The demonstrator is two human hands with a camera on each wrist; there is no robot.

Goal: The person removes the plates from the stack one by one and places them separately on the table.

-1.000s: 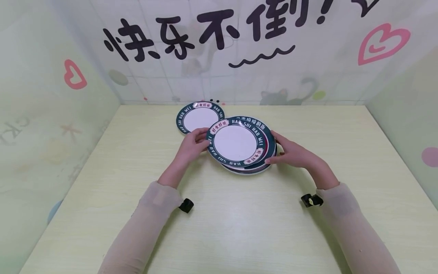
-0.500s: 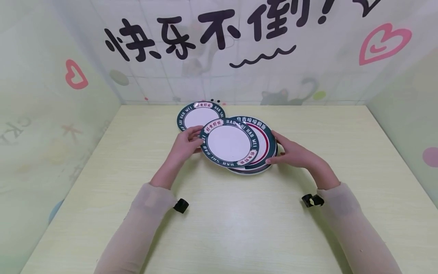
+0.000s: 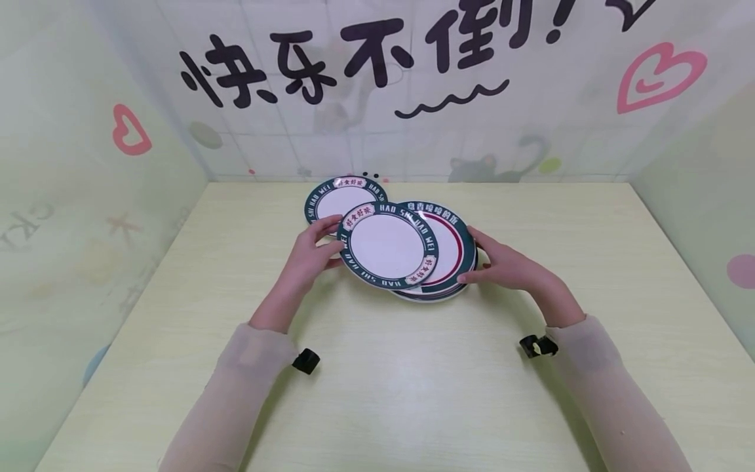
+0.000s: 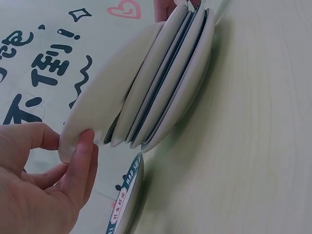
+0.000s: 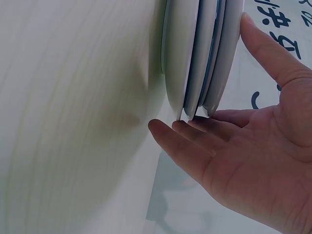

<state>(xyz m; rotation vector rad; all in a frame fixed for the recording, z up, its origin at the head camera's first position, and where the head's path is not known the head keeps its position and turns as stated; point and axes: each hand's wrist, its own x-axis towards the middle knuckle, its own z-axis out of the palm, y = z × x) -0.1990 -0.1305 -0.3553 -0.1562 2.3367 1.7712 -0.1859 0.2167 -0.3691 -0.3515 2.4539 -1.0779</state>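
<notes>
In the head view, my left hand (image 3: 309, 252) pinches the left rim of a white plate with a dark green lettered border (image 3: 386, 244). This plate overlaps a stack of plates (image 3: 451, 262) and juts out to its left. From the left wrist view, the plate's pale underside (image 4: 109, 83) tilts away from the stack, with thumb and fingers on its edge. My right hand (image 3: 501, 263) rests against the stack's right side. Fairly straight fingers (image 5: 183, 151) touch the rims and the thumb lies at the topmost plate of the stack in the right wrist view.
Another green-bordered plate (image 3: 345, 200) lies on the table behind my left hand, partly covered by the held plate. The pale wooden table (image 3: 413, 387) meets a printed back wall (image 3: 366, 144) just beyond the plates. Side walls stand left and right.
My left hand has drawn the pinched plate leftward across the stack, uncovering more of the red-ringed plate below. My right hand has kept its place at the stack's right side.
</notes>
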